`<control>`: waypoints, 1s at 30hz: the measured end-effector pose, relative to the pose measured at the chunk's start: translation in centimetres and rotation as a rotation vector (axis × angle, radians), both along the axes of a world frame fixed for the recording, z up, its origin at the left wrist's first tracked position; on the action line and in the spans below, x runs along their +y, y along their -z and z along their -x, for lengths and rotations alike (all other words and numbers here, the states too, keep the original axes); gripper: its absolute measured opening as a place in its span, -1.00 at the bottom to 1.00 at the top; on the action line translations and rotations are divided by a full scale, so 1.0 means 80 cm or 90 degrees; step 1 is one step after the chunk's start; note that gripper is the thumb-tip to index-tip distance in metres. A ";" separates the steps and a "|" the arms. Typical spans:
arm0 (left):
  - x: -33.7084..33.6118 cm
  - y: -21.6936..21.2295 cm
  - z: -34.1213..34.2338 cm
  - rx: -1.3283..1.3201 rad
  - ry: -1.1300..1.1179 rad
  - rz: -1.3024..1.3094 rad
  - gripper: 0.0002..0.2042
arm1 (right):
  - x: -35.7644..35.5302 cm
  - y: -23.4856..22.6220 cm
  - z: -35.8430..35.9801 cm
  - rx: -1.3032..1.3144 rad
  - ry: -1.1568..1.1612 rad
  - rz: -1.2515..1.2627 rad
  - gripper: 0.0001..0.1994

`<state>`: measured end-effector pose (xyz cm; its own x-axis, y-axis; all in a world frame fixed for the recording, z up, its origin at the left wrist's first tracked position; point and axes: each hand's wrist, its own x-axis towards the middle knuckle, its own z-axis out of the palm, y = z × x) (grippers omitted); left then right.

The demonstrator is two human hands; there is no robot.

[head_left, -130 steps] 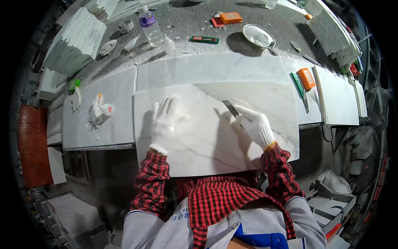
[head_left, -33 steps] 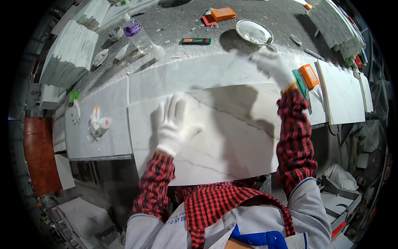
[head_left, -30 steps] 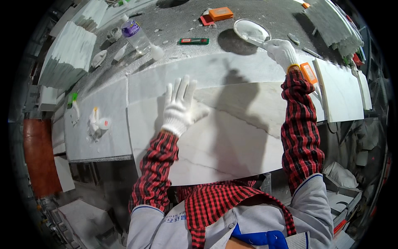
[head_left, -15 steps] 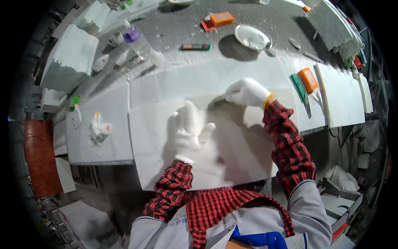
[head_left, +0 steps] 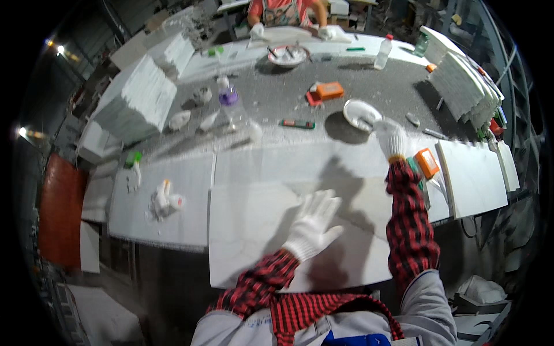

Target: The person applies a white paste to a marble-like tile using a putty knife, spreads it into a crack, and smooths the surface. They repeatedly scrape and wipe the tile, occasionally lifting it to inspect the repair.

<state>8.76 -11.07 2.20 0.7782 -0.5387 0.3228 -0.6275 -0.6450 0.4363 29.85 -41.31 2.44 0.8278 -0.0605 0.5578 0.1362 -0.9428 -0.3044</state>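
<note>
My left hand [head_left: 313,225], in a white knit glove, lies flat with fingers spread on a pale veined stone slab [head_left: 248,230]. My right hand [head_left: 391,138], gloved too, is at the rim of a round white bowl [head_left: 355,109] beyond the slab. Its fingers are closed and reach into the bowl, where pale paste and a greyish tool end show. What those fingers hold is mostly hidden. An orange box [head_left: 427,163] and a green-handled tool [head_left: 415,173] lie just right of my right wrist.
A bottle with a purple label [head_left: 229,98], a green cutter [head_left: 298,124] and another orange box [head_left: 329,90] lie on the grey table. Slab stacks [head_left: 135,98] stand left and right [head_left: 459,86]. A crumpled white glove [head_left: 166,200] lies left. Across the table a gloved person [head_left: 283,14] works.
My right hand has left the slab and moved away from me to the bowl. The left hand has shifted right across the slab. The view has lifted, showing the person opposite.
</note>
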 end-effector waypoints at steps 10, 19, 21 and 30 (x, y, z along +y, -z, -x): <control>0.222 0.022 -0.013 0.181 -0.525 -0.164 -0.30 | 0.038 -0.003 -0.029 0.230 0.079 0.034 -0.66; 0.347 0.029 0.257 0.242 -0.876 0.160 -0.44 | 0.055 -0.003 -0.009 0.147 0.027 0.204 -0.65; 0.344 0.032 0.256 0.372 -0.852 0.352 -0.34 | 0.084 -0.025 0.047 0.033 0.070 0.223 -0.66; 0.290 0.045 0.192 0.523 -0.829 0.431 -0.22 | 0.400 0.030 0.287 0.119 -0.520 -0.070 -0.37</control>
<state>-6.59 12.14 -1.41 0.6313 0.6101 -0.4788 0.6543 -0.0875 0.7512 6.86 -9.30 0.01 0.7129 0.5510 0.4338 0.7006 -0.5334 -0.4740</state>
